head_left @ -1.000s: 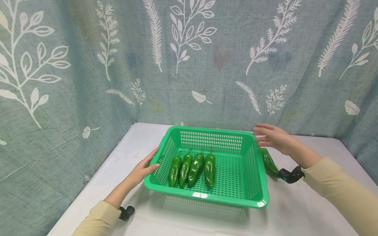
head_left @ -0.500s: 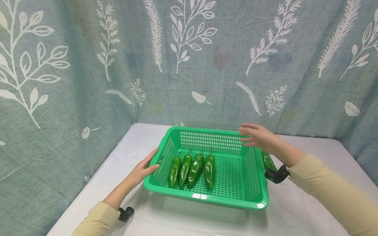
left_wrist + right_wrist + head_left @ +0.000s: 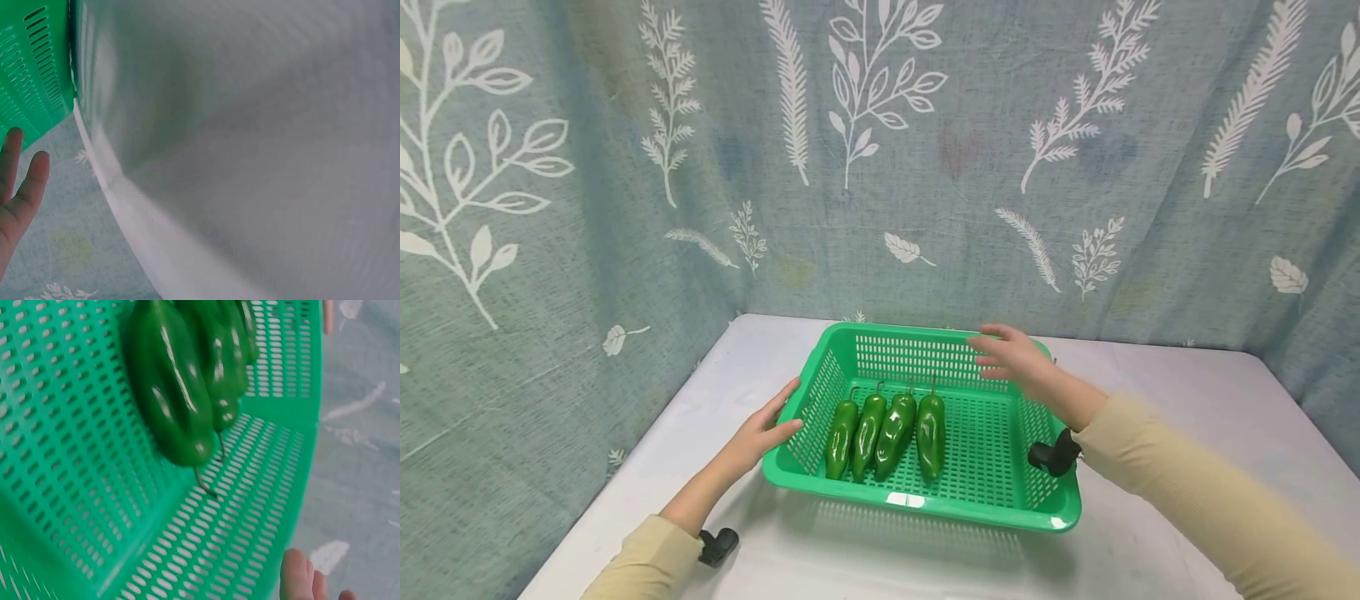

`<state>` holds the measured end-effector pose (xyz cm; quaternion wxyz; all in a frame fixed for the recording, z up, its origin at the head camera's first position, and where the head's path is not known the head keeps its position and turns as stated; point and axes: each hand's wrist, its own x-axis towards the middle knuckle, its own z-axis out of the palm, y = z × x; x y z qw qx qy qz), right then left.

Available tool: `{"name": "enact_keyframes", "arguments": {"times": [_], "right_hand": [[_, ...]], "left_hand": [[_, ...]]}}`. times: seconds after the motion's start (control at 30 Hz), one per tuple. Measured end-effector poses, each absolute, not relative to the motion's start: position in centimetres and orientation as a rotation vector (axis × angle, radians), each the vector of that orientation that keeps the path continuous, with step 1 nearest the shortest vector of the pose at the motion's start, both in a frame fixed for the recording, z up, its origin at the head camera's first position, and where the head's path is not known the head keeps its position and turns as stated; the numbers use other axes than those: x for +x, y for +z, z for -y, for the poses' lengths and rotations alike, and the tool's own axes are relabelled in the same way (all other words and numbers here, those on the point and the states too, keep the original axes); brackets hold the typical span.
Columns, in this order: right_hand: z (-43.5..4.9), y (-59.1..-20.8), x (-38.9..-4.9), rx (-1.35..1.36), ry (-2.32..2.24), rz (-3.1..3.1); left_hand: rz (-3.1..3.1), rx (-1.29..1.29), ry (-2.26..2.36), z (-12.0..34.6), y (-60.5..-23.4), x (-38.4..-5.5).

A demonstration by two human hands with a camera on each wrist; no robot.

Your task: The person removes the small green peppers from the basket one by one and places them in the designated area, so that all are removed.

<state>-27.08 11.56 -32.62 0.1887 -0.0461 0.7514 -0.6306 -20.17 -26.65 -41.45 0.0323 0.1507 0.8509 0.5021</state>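
Note:
Several glossy green peppers [image 3: 931,437] lie side by side in the left half of a green slotted plastic basket [image 3: 981,513], stems toward the far wall. At the basket's left rim is my left hand [image 3: 765,429], its fingers and thumb extended; the left wrist view catches two straight fingers [image 3: 30,187] beside the slotted wall. My right hand [image 3: 1017,360] hovers over the basket's far right part with loose, spread fingers and nothing in them. In the right wrist view, its fingertips [image 3: 295,572] show near the rim, with the peppers [image 3: 169,381] beyond.
The basket stands on a white-covered table [image 3: 1180,375]. A blue-grey curtain [image 3: 955,250] with white leaf prints hangs behind and at the sides. Black wrist cameras [image 3: 718,546] sit on both wrists. My right forearm hides the place outside the basket's right wall.
My right hand has moved left from beside the right rim to over the basket. The lone pepper outside at the right is now hidden behind my arm. My left hand stays put.

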Motion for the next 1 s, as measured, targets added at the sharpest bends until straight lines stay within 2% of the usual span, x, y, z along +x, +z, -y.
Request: {"name": "enact_keyframes", "arguments": {"times": [0.5,1.0], "right_hand": [[-7.8,-37.3,-26.7,-0.025,-1.730,-2.260],[-6.8,-38.8,-26.5,-0.004,-1.579,-2.282]], "left_hand": [[-2.616,0.469,1.553,26.7,-41.5,-20.2],[-2.610,0.481,1.550,26.8,-41.5,-20.2]]}}
